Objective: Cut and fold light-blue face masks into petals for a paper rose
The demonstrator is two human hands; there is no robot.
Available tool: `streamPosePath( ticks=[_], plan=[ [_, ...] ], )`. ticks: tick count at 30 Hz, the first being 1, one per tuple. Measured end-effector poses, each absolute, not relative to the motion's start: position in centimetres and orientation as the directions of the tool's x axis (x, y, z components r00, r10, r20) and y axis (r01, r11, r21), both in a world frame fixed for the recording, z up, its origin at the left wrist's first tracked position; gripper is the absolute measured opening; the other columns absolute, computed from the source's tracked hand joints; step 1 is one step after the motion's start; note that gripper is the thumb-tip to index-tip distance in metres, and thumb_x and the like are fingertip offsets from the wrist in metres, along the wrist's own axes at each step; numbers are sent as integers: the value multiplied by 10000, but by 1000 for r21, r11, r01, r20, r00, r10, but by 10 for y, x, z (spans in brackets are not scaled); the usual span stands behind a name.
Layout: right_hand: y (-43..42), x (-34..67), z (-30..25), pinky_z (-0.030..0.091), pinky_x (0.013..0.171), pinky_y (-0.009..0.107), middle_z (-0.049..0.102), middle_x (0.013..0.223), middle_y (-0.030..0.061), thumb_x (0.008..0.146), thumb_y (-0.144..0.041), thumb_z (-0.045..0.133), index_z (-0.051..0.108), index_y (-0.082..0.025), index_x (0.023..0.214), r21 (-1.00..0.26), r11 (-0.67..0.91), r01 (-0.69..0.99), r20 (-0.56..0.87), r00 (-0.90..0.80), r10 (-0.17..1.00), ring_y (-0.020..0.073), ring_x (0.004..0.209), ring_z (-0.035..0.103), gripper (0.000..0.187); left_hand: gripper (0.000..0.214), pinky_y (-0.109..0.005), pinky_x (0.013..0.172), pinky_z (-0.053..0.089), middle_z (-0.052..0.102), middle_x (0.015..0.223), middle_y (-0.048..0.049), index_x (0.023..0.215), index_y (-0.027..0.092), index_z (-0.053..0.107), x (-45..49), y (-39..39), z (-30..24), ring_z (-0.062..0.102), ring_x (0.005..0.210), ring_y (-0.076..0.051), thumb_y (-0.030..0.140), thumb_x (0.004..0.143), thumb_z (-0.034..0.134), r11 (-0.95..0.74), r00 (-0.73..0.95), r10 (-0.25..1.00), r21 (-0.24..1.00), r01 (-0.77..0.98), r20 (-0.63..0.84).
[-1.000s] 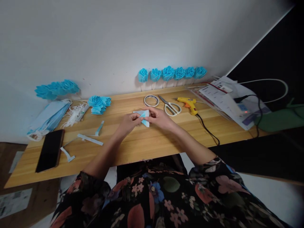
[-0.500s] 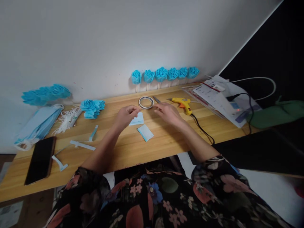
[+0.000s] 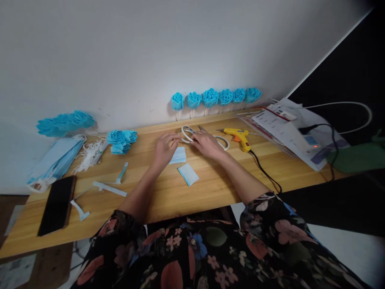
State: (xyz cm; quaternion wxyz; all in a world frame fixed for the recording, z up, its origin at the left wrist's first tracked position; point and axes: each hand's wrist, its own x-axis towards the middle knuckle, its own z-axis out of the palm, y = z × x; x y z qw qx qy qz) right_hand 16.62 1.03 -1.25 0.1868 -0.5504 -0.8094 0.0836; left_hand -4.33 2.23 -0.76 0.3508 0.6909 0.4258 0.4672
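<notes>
My right hand (image 3: 206, 143) has its fingers closed round a white tape roll (image 3: 186, 133), lifted and tilted near the back of the wooden table (image 3: 168, 192). My left hand (image 3: 164, 149) pinches at the roll's left side, fingers curled. Just under the hands lies a pale blue folded piece (image 3: 178, 155). A second small blue piece (image 3: 188, 174) lies nearer to me. White-handled scissors (image 3: 221, 140) are partly hidden behind my right hand.
A yellow glue gun (image 3: 239, 135) with a black cord lies right of the hands. Blue paper roses (image 3: 213, 96) line the wall, more roses (image 3: 122, 138) and a stack of blue face masks (image 3: 54, 158) sit left. A black phone (image 3: 57, 205), cut strips (image 3: 110, 188) and papers (image 3: 285, 126) lie about.
Both hands put down the blue piece they were folding, which now lies in two pieces on the table. They reached back, and the right hand picked up the tape roll.
</notes>
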Motion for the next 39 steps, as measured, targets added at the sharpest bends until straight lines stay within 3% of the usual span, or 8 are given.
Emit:
streamPosePath(
  ticks=[3,6,14,18,22,25,29,39],
  plan=[
    [6,169,-9,449,890,359,720,962,89,985,-260,561,651,-192,950,-497,390,775,248,-303,920,250,966,623,118,248,-423,1141,371,712,1201,-78,984,263,786,-44,21,-5,593,1219,-268,125,801,694,-463,259,879,845,269,400],
    [5,169,-7,434,835,330,691,911,68,977,-297,559,623,-199,910,-580,426,695,283,-318,905,227,887,601,134,291,-450,1175,346,695,1282,-83,1070,276,778,-45,21,-5,571,1286,-278,133,836,681,-505,321,851,815,282,416],
    [6,170,-11,397,740,297,632,791,12,924,-349,631,654,-200,845,-705,488,515,390,-293,873,177,763,545,170,195,-383,968,517,737,1112,-84,1053,222,765,-51,28,-14,666,1072,-234,242,948,602,-645,388,763,656,392,518],
    [11,172,-17,378,660,271,645,756,-15,866,-387,694,725,-200,885,-858,365,360,353,-103,930,136,682,523,190,177,-344,890,538,729,1078,-76,1014,219,763,-53,30,-16,672,1021,-218,259,959,600,-648,349,762,618,445,546],
    [16,173,-18,387,602,251,675,754,-21,786,-508,754,735,-206,895,-968,239,72,245,102,964,107,625,488,322,169,-361,901,536,720,1062,-80,1002,200,763,-60,38,-22,665,1023,-229,190,908,623,-590,267,800,626,510,537],
    [17,172,-15,421,577,232,699,784,-10,680,-585,822,727,-214,876,-978,161,-133,142,143,980,101,635,512,430,177,-386,928,525,717,1061,-99,991,176,762,-69,47,-28,665,1023,-243,164,879,625,-522,201,836,628,576,511],
    [16,170,-10,442,552,205,702,801,-9,603,-610,871,722,-219,878,-958,81,-275,48,124,991,85,638,535,501,183,-408,956,503,717,1049,-108,969,173,760,-80,56,-36,655,1048,-262,146,856,620,-437,147,874,616,656,463],
    [14,170,-8,438,530,182,675,765,-28,583,-599,893,718,-214,828,-945,76,-318,38,122,992,63,608,528,489,127,-382,916,496,709,996,-89,942,172,745,-80,58,-38,646,987,-248,209,868,648,-386,124,903,650,654,411]
  ],
)
